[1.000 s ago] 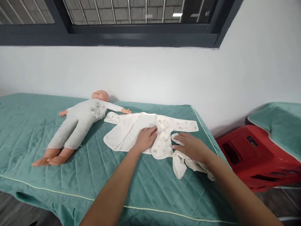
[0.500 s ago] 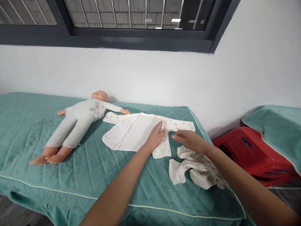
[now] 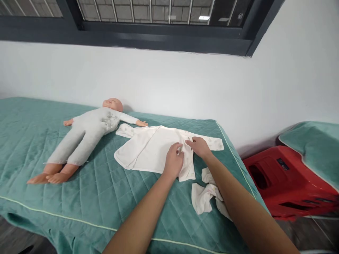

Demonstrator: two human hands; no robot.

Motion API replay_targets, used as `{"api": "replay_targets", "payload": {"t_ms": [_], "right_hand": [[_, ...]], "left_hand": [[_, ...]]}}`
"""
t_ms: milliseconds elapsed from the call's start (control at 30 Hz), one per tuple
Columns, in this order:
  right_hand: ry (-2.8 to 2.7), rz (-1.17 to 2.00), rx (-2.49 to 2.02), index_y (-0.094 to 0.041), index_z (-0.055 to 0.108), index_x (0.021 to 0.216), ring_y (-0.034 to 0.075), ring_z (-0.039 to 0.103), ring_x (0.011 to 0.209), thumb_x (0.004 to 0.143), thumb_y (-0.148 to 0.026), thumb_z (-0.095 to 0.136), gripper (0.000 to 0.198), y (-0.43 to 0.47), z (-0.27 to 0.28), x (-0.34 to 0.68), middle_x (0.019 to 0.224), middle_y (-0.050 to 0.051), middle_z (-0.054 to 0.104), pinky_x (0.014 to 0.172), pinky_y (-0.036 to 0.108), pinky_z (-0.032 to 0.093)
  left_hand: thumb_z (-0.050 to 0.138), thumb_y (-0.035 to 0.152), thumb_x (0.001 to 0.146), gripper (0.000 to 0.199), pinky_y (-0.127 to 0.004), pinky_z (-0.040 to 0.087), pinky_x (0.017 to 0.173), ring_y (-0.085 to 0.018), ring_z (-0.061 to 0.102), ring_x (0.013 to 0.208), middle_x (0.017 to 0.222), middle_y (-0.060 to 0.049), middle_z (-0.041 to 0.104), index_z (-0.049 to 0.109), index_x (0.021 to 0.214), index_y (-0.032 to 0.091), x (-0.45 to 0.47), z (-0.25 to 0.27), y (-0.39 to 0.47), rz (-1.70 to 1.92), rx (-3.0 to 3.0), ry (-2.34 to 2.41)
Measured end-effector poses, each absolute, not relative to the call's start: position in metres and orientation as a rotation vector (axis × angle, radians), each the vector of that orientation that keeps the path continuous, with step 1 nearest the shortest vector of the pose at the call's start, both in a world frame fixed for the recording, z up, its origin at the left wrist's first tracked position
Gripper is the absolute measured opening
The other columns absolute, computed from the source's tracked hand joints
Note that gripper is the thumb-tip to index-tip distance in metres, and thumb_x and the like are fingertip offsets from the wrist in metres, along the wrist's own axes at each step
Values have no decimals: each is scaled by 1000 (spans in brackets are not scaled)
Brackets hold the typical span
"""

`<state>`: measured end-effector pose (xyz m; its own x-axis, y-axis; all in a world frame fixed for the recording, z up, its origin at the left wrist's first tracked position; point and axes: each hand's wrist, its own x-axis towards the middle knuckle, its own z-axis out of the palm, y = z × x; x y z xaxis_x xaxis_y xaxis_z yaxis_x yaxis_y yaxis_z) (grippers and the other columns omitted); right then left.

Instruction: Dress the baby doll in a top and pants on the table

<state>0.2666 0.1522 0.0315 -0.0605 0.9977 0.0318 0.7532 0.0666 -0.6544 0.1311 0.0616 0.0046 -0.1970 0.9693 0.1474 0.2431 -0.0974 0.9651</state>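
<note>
A white baby shirt [image 3: 148,151] lies spread on the quilted green cover, its front opened out and small prints showing on its sleeves. My left hand [image 3: 174,160], fingers curled, pinches the cloth near the shirt's right front panel. At the right edge of that same panel, my right hand [image 3: 200,146] has thumb and fingertips closed on the fabric. Below my right forearm is a crumpled white printed garment [image 3: 202,197], partly hidden by the arm. To the left a baby doll [image 3: 92,123] in a pale grey body lies on its back, one hand close to the shirt's left sleeve.
The green quilted cover [image 3: 106,197] drapes over the bed's front edge. Behind stands a white wall under a dark window frame [image 3: 159,38]. Off the right end of the bed is a red plastic chair or stool [image 3: 286,180], partly under another green cloth [image 3: 317,144].
My right hand has moved left and onto the shirt's edge, where its fingers closed. My left hand has shifted slightly down, its fingers now curled. The shirt's right panel has been pulled a little.
</note>
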Motion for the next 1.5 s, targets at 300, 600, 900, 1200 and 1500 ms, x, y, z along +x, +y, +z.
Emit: {"api": "replay_targets", "payload": {"t_ms": [300,600,900,1200,1500], "right_hand": [[-1725,581,-1700,-20,51,73,17,52,73,88,-44,44,28,171,27,275,75,2,61,68,27,39],[-1666,578,-1729,-16,61,105,22,63,93,85,-34,52,28,181,15,292,101,11,69,85,33,46],[-1745,532,-1629,-18,57,116,23,58,114,82,-30,54,36,146,23,288,126,13,59,102,37,44],[-2222,536,-1677,-26,49,137,32,55,124,93,-59,44,55,25,37,367,137,13,57,102,47,46],[-2522,289,-1622,-30,66,114,33,61,108,70,-25,71,44,-62,48,348,116,8,68,87,48,51]], "left_hand": [[53,25,92,24,-30,51,86,-16,63,88,99,-4,69,65,112,21,140,9,43,1118,1937,1322],[58,31,92,15,-36,43,94,-19,62,102,102,-2,74,71,96,24,145,21,33,840,2374,985],[63,23,78,51,-44,38,107,-25,47,129,129,-7,60,58,129,26,145,16,31,778,2519,1005],[53,21,87,32,-42,42,105,-24,48,128,129,-7,62,66,116,23,146,13,34,833,2476,1085],[45,25,96,29,-51,22,122,-23,42,141,139,-2,62,72,108,26,145,15,27,756,2516,1033]]}}
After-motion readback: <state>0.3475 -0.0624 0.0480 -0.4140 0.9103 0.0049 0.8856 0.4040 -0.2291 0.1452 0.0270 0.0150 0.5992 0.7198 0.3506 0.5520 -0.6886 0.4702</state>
